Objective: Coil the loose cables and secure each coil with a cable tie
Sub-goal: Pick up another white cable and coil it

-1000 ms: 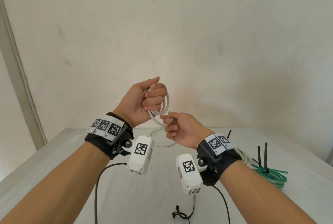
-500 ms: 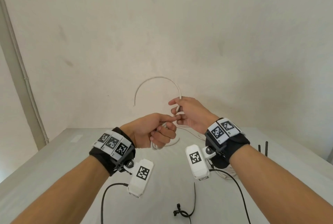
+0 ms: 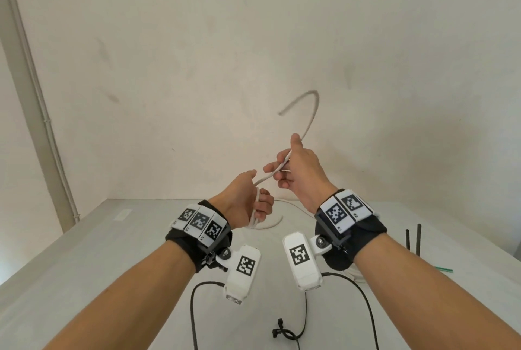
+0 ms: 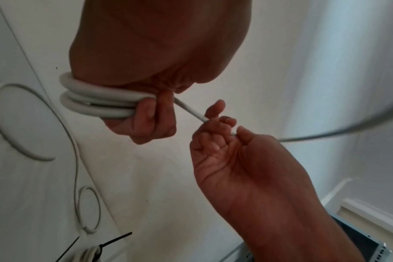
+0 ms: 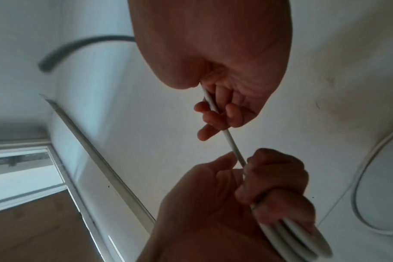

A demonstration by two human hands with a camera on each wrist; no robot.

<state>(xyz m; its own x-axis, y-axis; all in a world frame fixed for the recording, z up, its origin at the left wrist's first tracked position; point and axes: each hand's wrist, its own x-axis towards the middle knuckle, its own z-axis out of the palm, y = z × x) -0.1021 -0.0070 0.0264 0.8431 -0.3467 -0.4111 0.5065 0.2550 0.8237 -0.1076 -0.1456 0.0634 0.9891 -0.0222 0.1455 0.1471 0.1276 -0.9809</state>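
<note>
My left hand (image 3: pixel 258 200) grips several loops of a white cable coil (image 4: pixel 96 102) above the table, fingers curled round them. From that fist a straight run of the white cable (image 3: pixel 267 177) leads up and right to my right hand (image 3: pixel 279 169), which pinches it between thumb and fingers (image 5: pixel 218 115). Past the right hand the cable's free end (image 3: pixel 310 101) arcs up, blurred, in front of the wall. A loose black cable tie (image 3: pixel 284 332) lies on the table near me.
The white table (image 3: pixel 112 265) meets a plain wall at the back. More white cable (image 4: pixel 34 124) lies on it behind my hands. At the right stand two upright black tie tails (image 3: pixel 413 239) beside a bit of green cable (image 3: pixel 442 269). A tied white coil (image 4: pixel 92 251) lies nearby.
The left hand has come down with the coil. The right hand has risen and drawn the cable up and right, and the free end has swung from the left to the right.
</note>
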